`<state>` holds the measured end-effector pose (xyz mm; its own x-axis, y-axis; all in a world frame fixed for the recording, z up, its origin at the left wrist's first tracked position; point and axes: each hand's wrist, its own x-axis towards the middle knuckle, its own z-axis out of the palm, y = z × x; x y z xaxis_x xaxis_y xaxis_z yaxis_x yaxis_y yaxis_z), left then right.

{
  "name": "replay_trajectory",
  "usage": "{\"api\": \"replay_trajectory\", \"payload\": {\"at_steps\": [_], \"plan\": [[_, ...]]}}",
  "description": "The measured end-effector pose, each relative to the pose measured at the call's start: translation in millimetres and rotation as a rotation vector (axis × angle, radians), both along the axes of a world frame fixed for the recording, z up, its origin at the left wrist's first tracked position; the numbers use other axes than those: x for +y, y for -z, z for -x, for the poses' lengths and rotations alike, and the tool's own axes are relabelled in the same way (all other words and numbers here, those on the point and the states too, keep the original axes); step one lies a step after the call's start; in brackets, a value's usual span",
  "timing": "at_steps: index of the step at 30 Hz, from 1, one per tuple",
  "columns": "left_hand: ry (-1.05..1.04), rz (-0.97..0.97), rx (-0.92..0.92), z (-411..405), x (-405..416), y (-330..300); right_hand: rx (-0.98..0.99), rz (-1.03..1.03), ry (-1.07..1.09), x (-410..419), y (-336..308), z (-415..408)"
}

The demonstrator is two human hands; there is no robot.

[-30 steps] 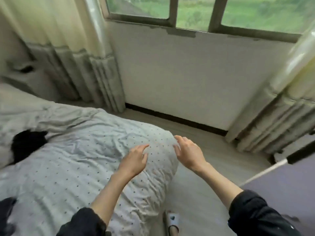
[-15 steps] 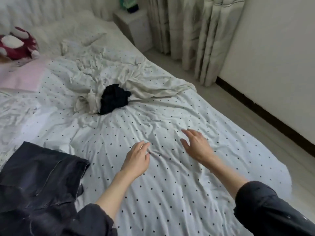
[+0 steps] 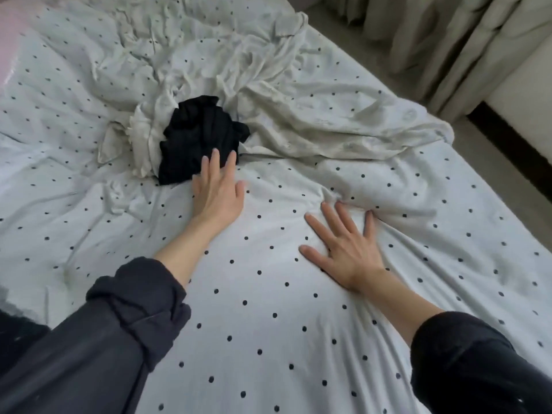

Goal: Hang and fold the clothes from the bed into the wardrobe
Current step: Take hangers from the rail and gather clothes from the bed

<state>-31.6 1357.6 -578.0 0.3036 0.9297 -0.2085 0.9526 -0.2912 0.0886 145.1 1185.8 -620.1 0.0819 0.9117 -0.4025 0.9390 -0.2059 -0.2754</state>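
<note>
A: Where's the black garment (image 3: 195, 138)?
B: Bunched on the bed (image 3: 268, 324), beside a crumpled white cloth (image 3: 143, 135), mid-mattress.
A: And the left hand (image 3: 216, 189)?
B: Flat, fingers straight, tips touching the garment's near edge; it grips nothing.
A: The right hand (image 3: 346, 246)?
B: Spread wide, palm down, pressing the dotted sheet (image 3: 89, 204), well apart from the garment. Curtains (image 3: 448, 40) hang past the bed's far side.

Left hand (image 3: 216, 191) is stretched out far ahead, fingers straight and together, palm down. Right hand (image 3: 343, 249) sits nearer, flat with fingers splayed wide. Both dark sleeves pushed up the forearms.
</note>
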Motion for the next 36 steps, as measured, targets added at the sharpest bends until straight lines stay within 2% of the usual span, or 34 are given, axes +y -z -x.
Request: {"api": "replay_trajectory", "payload": {"at_steps": [4, 7, 9, 11, 15, 19, 25, 31, 34, 36], "plan": [[-0.252, -0.045, -0.130, -15, 65, 17, 0.020, -0.009, 0.005, 5, 16, 1], [-0.323, -0.096, -0.114, -19, 82, 28, 0.062, -0.024, 0.019, 6, 23, 2], [-0.356, -0.106, -0.184, -16, 78, 33, 0.082, -0.038, 0.025, 6, 23, 2], [-0.387, -0.081, -0.297, -14, 62, 35, 0.077, -0.029, 0.018, 5, 24, 0], [-0.305, -0.109, -0.303, -6, 21, 25, 0.068, -0.007, 0.009, 8, 20, -1], [-0.264, -0.123, -0.385, 1, -11, -9, 0.083, 0.035, -0.008, 12, 12, -2], [-0.245, -0.001, -0.353, 20, -121, -46, 0.246, 0.078, 0.091, -14, -28, -4], [-0.040, 0.124, -0.379, 40, -209, -95, 0.640, -0.008, 0.449, -82, -101, 22], [0.238, 0.276, -0.328, 44, -264, -120, 0.803, -0.023, 0.552, -108, -138, 42], [0.451, 0.366, -0.260, 43, -300, -128, 0.822, -0.004, 0.617, -122, -149, 53]]}}
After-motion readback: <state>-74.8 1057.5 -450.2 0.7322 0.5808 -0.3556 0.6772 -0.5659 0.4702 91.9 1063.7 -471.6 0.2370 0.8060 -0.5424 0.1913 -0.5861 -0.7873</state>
